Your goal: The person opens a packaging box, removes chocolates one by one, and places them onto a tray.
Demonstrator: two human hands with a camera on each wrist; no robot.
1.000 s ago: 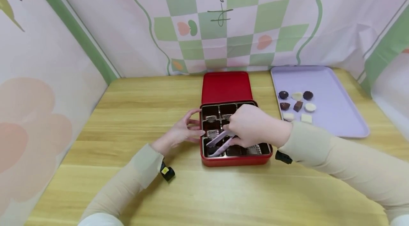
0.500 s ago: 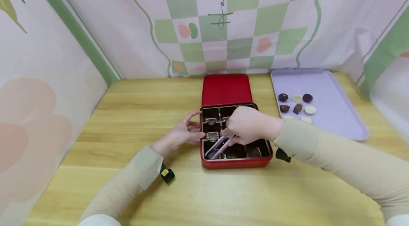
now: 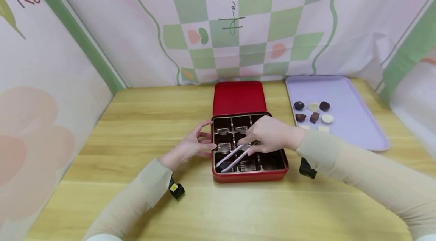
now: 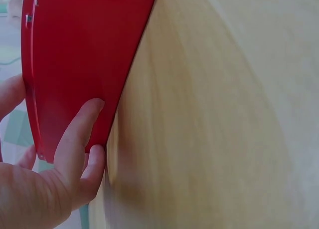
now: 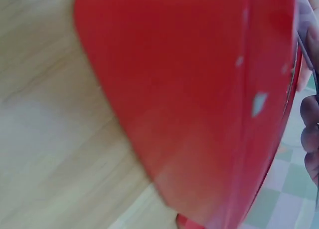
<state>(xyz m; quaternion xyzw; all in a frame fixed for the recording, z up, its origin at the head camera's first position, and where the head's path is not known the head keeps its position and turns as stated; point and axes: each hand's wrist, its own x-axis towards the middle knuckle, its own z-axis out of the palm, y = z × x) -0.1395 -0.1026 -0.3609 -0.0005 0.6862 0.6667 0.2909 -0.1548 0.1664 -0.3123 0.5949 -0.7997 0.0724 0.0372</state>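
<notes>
My right hand grips a pair of lilac tongs over an open red tin. The tong tips reach into the tin's front-left compartment, at a dark chocolate. A dark plastic insert divides the tin into several compartments. My left hand rests against the tin's left side with spread fingers; the left wrist view shows its fingertips on the red wall. In the right wrist view the tin fills most of the frame, and the tongs show only at the right edge.
A lilac tray stands at the back right. Several chocolates lie near its left side, among them a white oval one and a brown block. The tin's red lid lies open behind it, near the patterned curtain.
The tong tips have gone lower into the front-left compartment, and a dark chocolate now shows between them. My left hand stays at the tin's side. The head view has shifted slightly.
</notes>
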